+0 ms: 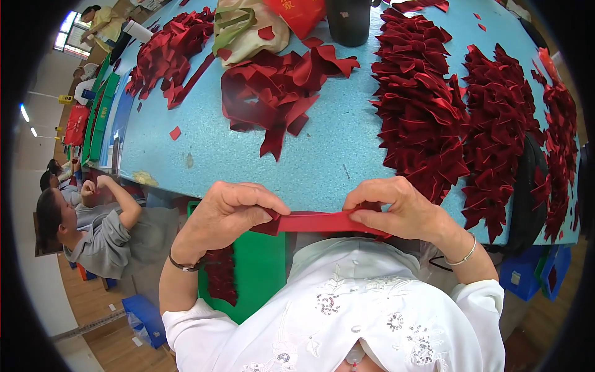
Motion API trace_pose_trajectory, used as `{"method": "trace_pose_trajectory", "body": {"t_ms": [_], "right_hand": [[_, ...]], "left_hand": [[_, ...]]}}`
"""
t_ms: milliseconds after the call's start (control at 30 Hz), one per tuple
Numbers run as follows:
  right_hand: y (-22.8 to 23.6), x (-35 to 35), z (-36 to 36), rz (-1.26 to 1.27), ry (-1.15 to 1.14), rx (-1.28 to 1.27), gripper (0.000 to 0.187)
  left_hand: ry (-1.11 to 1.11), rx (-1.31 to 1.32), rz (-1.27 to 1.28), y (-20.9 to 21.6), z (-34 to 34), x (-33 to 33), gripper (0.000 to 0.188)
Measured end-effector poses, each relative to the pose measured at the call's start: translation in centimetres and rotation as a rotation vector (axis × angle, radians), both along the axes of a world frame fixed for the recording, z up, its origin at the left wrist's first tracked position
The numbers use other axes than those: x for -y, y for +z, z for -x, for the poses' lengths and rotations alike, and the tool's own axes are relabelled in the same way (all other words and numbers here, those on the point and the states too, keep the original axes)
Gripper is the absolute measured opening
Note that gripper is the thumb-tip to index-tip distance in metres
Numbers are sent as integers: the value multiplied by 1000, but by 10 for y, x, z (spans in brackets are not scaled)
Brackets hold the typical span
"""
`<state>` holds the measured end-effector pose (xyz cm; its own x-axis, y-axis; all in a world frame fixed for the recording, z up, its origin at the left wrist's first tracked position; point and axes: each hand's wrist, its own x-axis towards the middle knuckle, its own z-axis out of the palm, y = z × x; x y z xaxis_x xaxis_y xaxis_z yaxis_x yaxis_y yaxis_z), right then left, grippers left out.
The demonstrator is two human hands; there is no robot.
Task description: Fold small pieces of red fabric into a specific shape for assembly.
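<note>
Red bows (heaped) on blue table

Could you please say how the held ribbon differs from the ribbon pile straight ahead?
The held ribbon is nearly straight; the ribbon pile is loosely tangled. The left hand and right hand pinch the held ribbon, while the ribbon pile lies on the table. Both are red.
</note>
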<state>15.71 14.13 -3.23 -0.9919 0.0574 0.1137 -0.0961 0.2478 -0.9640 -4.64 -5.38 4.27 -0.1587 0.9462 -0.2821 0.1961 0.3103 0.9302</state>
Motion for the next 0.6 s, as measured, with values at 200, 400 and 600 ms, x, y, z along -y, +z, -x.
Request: {"method": "trace_pose_trajectory", "body": {"t_ms": [200, 400, 600], "right_hand": [[-9, -1, 0, -302, -77, -10, 16], [-8, 2, 6, -601, -110, -67, 19], [-18, 5, 13, -1071, -63, -207, 24]], "left_hand": [[99, -60, 50, -23, 13, 11, 19], [171, -102, 48, -49, 25, 24, 20], [202, -185, 32, -75, 36, 32, 21]]}}
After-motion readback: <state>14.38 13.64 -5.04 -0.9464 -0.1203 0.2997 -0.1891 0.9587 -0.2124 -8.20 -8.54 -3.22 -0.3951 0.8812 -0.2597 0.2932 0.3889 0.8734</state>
